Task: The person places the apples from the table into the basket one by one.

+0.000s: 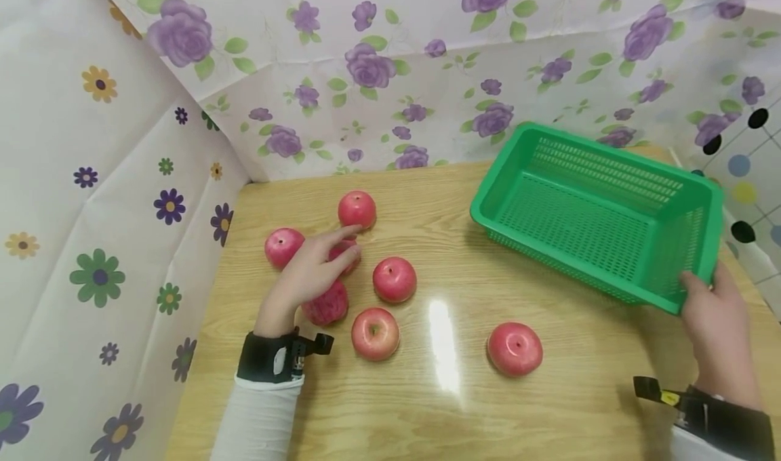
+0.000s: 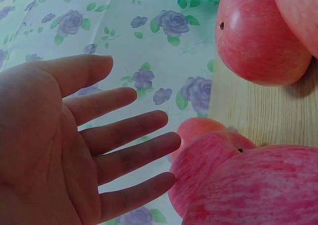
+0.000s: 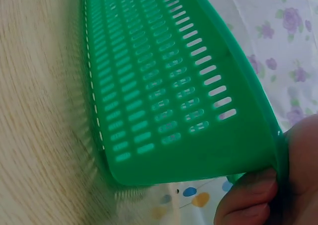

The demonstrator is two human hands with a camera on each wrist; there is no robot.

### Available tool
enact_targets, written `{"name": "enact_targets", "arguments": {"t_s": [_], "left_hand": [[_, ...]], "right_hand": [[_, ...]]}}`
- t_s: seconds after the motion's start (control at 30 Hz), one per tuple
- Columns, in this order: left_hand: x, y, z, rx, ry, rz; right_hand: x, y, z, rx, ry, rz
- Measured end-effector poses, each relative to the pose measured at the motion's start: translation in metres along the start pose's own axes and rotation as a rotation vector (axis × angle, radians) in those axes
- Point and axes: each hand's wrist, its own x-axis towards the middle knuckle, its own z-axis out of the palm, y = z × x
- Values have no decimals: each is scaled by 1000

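Note:
A green plastic basket (image 1: 573, 224) stands at the right of the table, with nothing in it. My right hand (image 1: 720, 318) grips its near right corner by the rim; in the right wrist view the curled fingers (image 3: 248, 197) lie under the rim. On the left, my left hand (image 1: 311, 264) reaches over a group of red apples, its fingers straight and spread in the left wrist view. Beneath its fingers is a partly covered apple (image 1: 346, 257). Around it lie a back apple (image 1: 357, 208), a left apple (image 1: 283, 247), a streaked apple (image 1: 327, 305) and a right apple (image 1: 394, 280).
Nearer the front lie a paler apple (image 1: 375, 334) and, farther right, a lone apple (image 1: 515, 350). Flowered sheeting (image 1: 378, 122) rises behind the wooden table (image 1: 445, 420), and more sheeting (image 1: 140, 230) hangs at its left. A dotted cloth (image 1: 747, 203) borders the right side.

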Motion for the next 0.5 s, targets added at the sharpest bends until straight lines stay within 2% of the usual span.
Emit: {"name": "enact_targets", "arguments": {"t_s": [0.3, 0.5], "left_hand": [[-4, 1, -1, -39, 12, -9], [-8, 1, -1, -37, 22, 7]], "right_hand": [[6, -4, 3, 34, -30, 8], [12, -6, 6, 5, -74, -72]]}}
